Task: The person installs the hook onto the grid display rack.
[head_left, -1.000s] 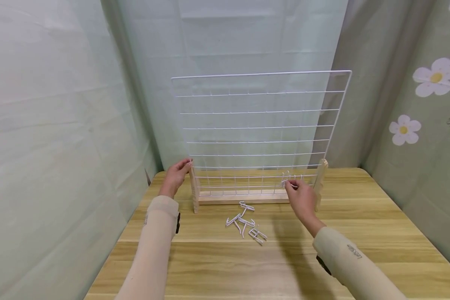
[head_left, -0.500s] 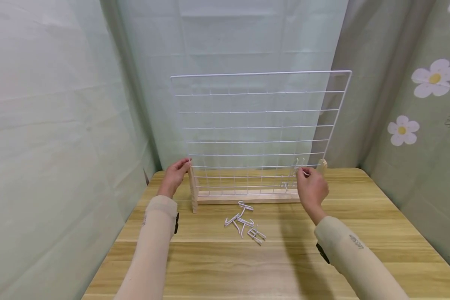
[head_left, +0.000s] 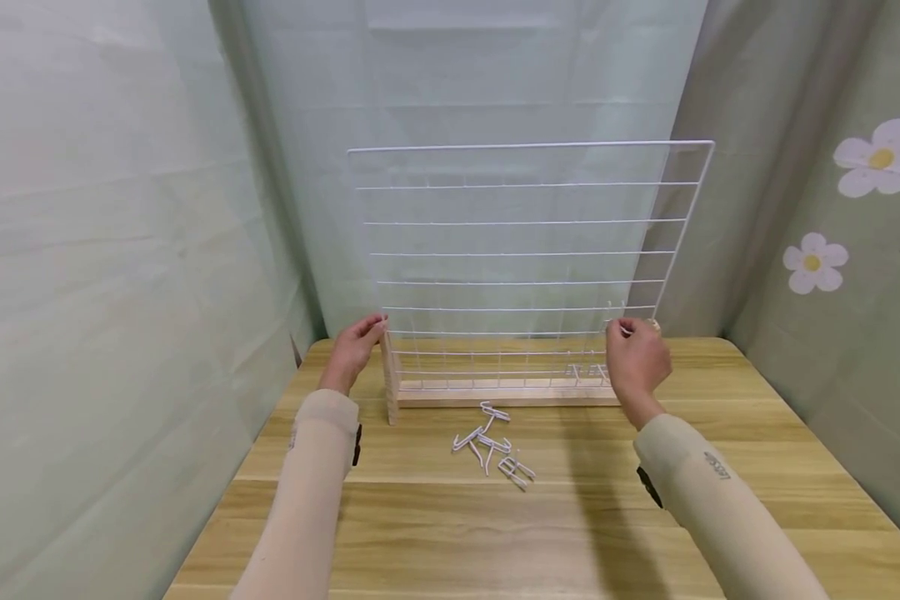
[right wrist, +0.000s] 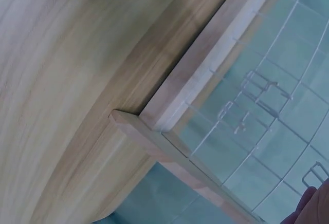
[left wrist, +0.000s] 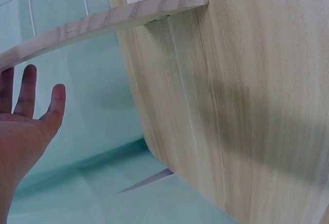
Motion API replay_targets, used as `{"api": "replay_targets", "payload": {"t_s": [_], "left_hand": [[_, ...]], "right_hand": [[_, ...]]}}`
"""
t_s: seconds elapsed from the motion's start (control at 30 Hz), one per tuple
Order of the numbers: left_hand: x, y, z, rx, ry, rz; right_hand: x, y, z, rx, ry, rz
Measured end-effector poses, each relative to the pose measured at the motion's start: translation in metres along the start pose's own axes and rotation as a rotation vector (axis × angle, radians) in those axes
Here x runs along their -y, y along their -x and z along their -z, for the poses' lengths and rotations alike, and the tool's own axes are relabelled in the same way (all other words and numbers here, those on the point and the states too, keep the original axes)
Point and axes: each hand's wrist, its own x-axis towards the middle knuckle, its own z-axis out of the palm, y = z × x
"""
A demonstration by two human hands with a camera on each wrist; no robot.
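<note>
A white wire grid panel [head_left: 531,146] stands upright in a wooden base [head_left: 495,395] with a post at each end. My left hand [head_left: 351,354] pinches the top of the left wooden post [head_left: 390,379]; in the left wrist view its fingers reach up behind that post. At the lower right of the grid, my right hand [head_left: 637,360] pinches a white wire hook [right wrist: 312,173], prongs upward, against the wires. Two white hooks [right wrist: 259,94] hang on the lower wires beside it. My right hand covers the right post in the head view.
Several loose white hooks [head_left: 487,442] lie on the wood-grain table [head_left: 450,533] before the base. Pale green curtains [head_left: 135,250] surround the table at the back and sides; the right one [head_left: 870,350] has white flowers.
My right hand has moved right and upward along the grid, from low wires to near the right post's top. A second hook now shows on the lower wires. The left hand stays put.
</note>
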Motion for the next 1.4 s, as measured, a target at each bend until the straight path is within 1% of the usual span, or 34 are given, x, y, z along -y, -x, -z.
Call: {"api": "replay_targets", "payload": {"t_s": [0.33,0.53,0.67,0.93,1.17,1.4], "left_hand": [[0.002,-0.003,0.000,0.003,-0.010,-0.024],[0.004,-0.003,0.000,-0.002,-0.027,-0.029],[0.004,-0.003,-0.001,0.000,-0.025,-0.036],[0.003,-0.003,-0.001,-0.005,-0.026,-0.024],[0.002,-0.002,-0.001,-0.006,-0.009,-0.023],[0.003,-0.004,-0.002,-0.013,0.003,-0.035]], "right_hand": [[-0.001,-0.006,-0.002,-0.002,0.051,-0.007],[-0.001,-0.007,-0.002,0.020,0.066,-0.008],[-0.002,-0.006,-0.002,0.035,0.075,-0.011],[-0.007,-0.001,-0.006,0.069,0.085,-0.004],[-0.012,0.003,-0.008,0.062,0.075,-0.001],[-0.017,0.007,-0.008,0.087,0.079,-0.038]]}}
